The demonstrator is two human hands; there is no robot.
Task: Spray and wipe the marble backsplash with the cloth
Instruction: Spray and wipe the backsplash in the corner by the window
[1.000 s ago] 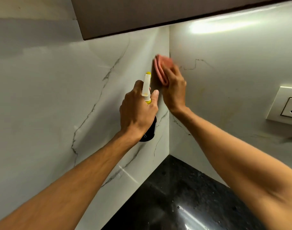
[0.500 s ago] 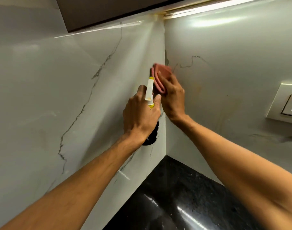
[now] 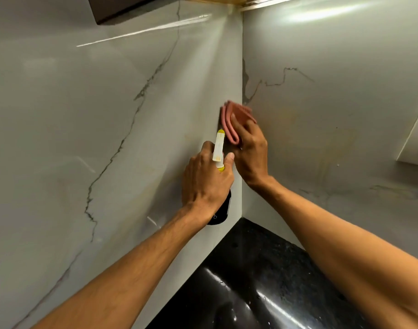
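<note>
Marble backsplash: two glossy pale grey panels with thin dark veins. They meet in a vertical corner seam just right of centre. The left panel runs off to the left edge and the right one to the right edge. Faint yellowish streaks show on the right panel, to the right of the hands.

Counter: black, speckled and shiny, filling the bottom centre. It tapers to a point where it meets the foot of the corner seam. Bright streaks of reflected light lie across it.

Cabinet: a dark underside at the top left, above the left panel. A bright glare spreads along the top of the right panel.

Switch plate: white, mounted on the right panel and cut off by the right edge.

Left hand: raised in front of the left panel, close to the seam, with its back to the camera. Its fingers and thumb are clenched round the neck of the spray bottle.

Right hand: just right of the left hand and nearly touching it. Its fingers lie fairly flat on the cloth and press it into the corner, not curled round it.

Spray bottle: upright. Its white, yellow-tipped head sticks up above the left hand's knuckles, aimed towards the corner. Its dark body shows below the hand.

Cloth: pink and folded, held against the seam about halfway up the backsplash. It sits under the right fingertips, just above the spray head.
</note>
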